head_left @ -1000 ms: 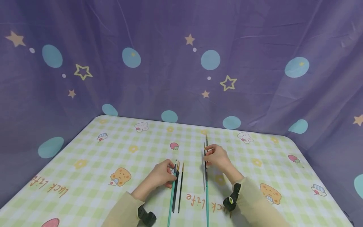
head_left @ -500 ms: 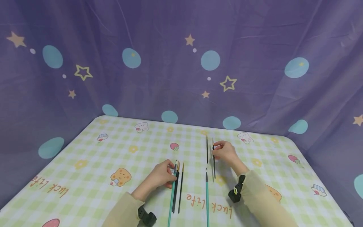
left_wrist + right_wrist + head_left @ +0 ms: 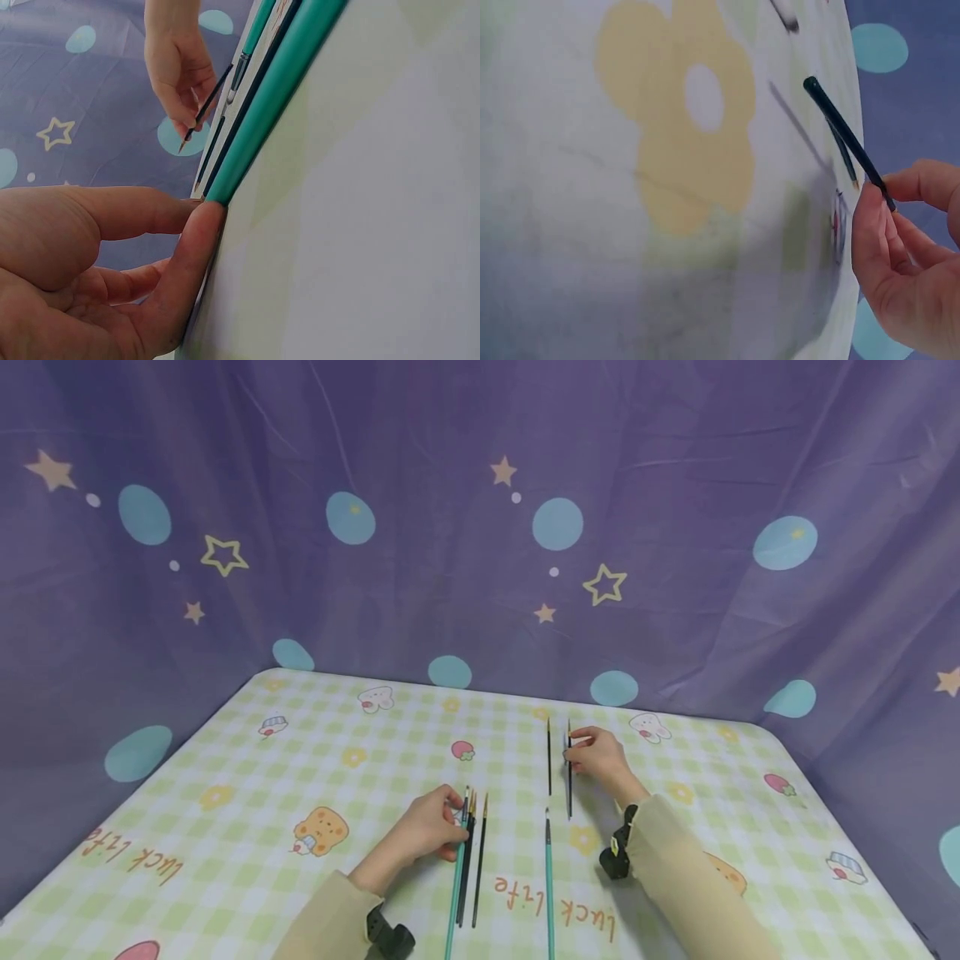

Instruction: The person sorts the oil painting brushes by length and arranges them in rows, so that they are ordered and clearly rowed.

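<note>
My left hand (image 3: 431, 825) pinches a teal-handled paintbrush (image 3: 454, 897) near its ferrule, between thumb and finger. Close on its right lie black paintbrushes (image 3: 466, 877) side by side, with another black one (image 3: 480, 868) slightly apart. My right hand (image 3: 600, 755) holds a thin black paintbrush (image 3: 570, 797) by its upper part, bristles pointing away. In the right wrist view the held brush's handle (image 3: 844, 127) tilts above the cloth, its shadow beside it. Just left of it on the table lies a similar black paintbrush (image 3: 550, 764). A second teal paintbrush (image 3: 550, 885) lies nearer.
A green-and-white checked tablecloth (image 3: 300, 768) with cartoon prints covers the table. Behind it hangs a purple curtain (image 3: 450, 593) with stars and blue ovals. Dark wrist cameras (image 3: 390, 933) sit on both forearms, over beige sleeves.
My right hand has carried the black paintbrush rightward, away from above the teal brush, then slightly farther back beside the lying black one. The left hand has stayed in place.
</note>
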Tool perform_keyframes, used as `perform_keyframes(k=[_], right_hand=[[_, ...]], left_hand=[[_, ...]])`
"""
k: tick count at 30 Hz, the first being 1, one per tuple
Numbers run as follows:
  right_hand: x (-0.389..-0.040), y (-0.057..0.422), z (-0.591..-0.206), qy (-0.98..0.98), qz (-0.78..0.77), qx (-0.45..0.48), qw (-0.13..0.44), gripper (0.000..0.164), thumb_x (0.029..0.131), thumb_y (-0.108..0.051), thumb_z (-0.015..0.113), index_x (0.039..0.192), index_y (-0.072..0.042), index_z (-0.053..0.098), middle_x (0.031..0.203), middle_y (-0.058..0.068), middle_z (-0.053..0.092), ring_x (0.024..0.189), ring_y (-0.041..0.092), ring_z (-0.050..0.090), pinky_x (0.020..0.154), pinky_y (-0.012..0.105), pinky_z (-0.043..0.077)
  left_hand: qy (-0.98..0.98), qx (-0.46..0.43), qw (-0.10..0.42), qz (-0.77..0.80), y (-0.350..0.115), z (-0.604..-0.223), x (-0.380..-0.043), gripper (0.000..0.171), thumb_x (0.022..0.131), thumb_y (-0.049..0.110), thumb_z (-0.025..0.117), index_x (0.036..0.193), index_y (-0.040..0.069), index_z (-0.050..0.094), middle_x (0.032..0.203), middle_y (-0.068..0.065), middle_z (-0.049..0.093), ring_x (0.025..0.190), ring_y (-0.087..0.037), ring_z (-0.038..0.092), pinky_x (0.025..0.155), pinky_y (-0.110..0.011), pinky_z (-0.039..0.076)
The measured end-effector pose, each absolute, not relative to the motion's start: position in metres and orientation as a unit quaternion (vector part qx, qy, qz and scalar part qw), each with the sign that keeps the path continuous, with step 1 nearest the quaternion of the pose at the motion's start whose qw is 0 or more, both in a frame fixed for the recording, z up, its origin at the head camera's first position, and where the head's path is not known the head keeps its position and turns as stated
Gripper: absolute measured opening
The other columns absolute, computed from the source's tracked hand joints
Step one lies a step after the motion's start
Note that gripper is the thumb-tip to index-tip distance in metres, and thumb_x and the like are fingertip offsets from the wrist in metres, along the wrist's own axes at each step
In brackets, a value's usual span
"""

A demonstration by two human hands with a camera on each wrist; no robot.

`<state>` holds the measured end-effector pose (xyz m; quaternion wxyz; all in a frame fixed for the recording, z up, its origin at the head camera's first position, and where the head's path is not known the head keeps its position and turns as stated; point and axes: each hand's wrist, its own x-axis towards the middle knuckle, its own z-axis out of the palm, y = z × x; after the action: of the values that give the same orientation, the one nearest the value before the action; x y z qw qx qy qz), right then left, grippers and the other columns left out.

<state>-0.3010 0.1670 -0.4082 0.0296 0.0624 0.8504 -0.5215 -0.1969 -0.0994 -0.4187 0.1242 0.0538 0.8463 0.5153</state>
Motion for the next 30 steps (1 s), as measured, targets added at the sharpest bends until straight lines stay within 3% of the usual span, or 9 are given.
perform_keyframes(k=[8,13,30], right_hand=[[-0.314,0.169,-0.414,0.855,-0.516,0.053,0.021,0.042,0.074,-0.003,0.061,0.116,0.001,0.057,0.084,0.012,0.062,0.052,0.01,0.058,0.054,0.022,0.053],[-0.32,0.169,-0.416,0.858,-0.511,0.053,0.016,0.04,0.075,-0.002,0.059,0.115,0.0,0.058,0.088,0.016,0.065,0.05,0.01,0.058,0.052,0.024,0.053],[-0.326,0.163,-0.425,0.862,-0.502,0.057,-0.026,0.032,0.074,-0.002,0.068,0.105,0.003,0.063,0.081,0.014,0.066,0.048,0.009,0.056,0.046,0.024,0.051]], left_hand=[[0.85,0.057,0.121,0.509,-0.1,-0.417,-0.196,0.035,0.074,-0.003,0.065,0.104,-0.002,0.048,0.071,-0.008,0.046,0.045,-0.014,0.053,0.043,-0.027,0.054],[0.849,0.053,0.122,0.511,-0.1,-0.417,-0.195,0.035,0.074,-0.003,0.065,0.104,-0.002,0.048,0.072,-0.009,0.046,0.045,-0.014,0.053,0.043,-0.028,0.054],[0.847,0.048,0.125,0.515,-0.099,-0.42,-0.196,0.035,0.074,-0.004,0.065,0.104,-0.002,0.048,0.073,-0.009,0.046,0.045,-0.014,0.053,0.043,-0.028,0.054]])
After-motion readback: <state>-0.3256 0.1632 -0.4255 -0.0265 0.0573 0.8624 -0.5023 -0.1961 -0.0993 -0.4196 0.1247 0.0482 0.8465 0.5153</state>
